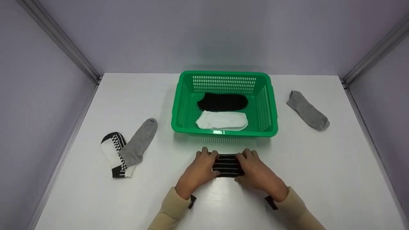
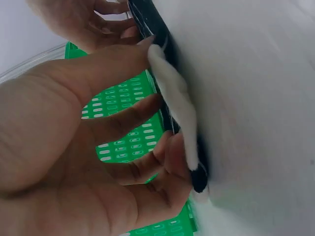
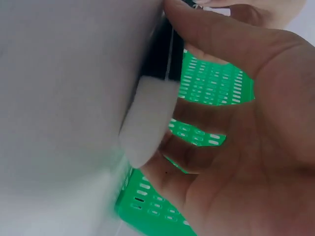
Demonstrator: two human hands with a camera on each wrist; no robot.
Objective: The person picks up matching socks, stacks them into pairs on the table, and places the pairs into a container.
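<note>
In front of the basket, a black sock with thin white stripes [image 1: 227,165] lies crosswise on the table. My left hand [image 1: 198,170] grips its left end, thumb at the near edge and fingers at the far edge. The right hand [image 1: 255,171] holds the opposite end the same way. White end parts of the striped sock [image 3: 150,115] show close up in both wrist views. Whether one sock or a stacked pair lies between the hands, I cannot tell.
A green basket [image 1: 224,133] holds black socks [image 1: 223,102] and white socks [image 1: 222,120]. At left, a grey sock [image 1: 139,142] overlaps a white-and-black checkered sock [image 1: 110,152]. Another grey sock [image 1: 307,111] lies at right. Walls [image 1: 223,35] enclose the table's back and sides.
</note>
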